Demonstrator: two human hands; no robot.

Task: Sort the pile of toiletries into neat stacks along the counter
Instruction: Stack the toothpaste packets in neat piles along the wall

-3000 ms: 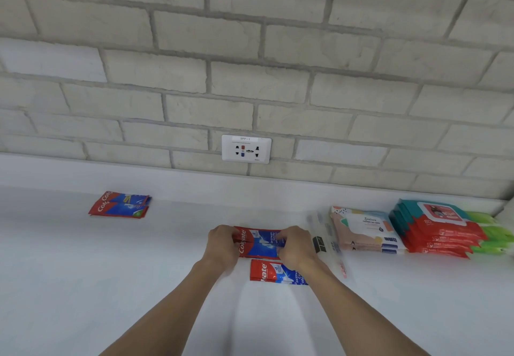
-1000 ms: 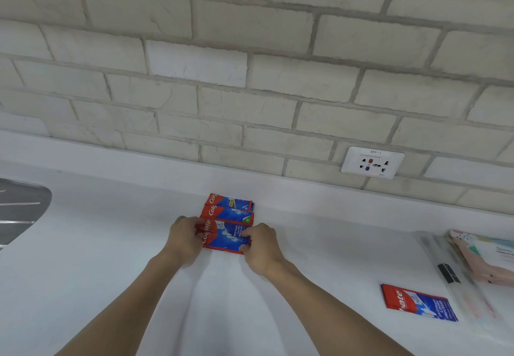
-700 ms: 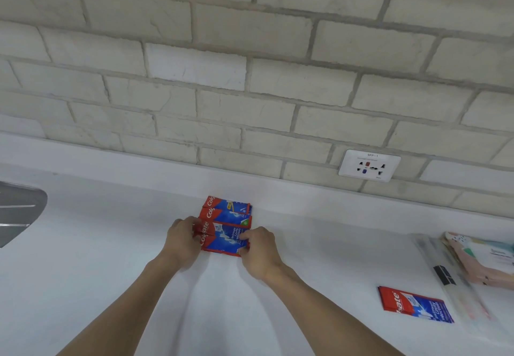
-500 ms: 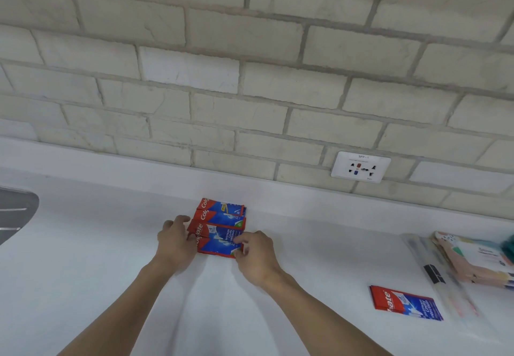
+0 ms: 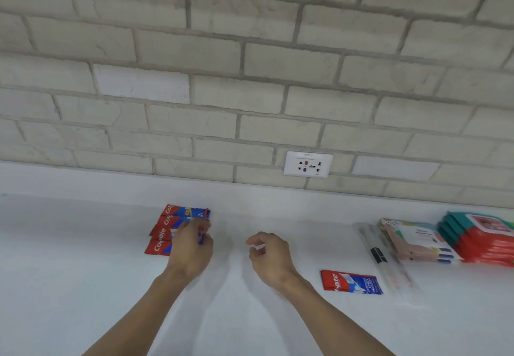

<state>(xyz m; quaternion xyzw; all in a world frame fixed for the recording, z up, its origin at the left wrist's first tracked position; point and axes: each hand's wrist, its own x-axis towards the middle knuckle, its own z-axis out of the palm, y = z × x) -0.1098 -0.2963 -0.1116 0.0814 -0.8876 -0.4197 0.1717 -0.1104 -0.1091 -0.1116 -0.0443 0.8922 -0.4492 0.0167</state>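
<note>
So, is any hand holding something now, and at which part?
The right hand holds nothing. The left hand rests on the right end of the toothpaste stack; a true grip cannot be told.

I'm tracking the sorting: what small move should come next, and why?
Probably the empty right hand reaches right for the lone red-and-blue toothpaste sachet lying apart on the white counter, since the left hand rests on the fanned stack of matching sachets.

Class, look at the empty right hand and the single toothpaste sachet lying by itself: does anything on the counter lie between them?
Nothing visible does. Only bare counter separates the right hand from the lone toothpaste sachet. The clear packet lies beyond the sachet, not between.
</note>
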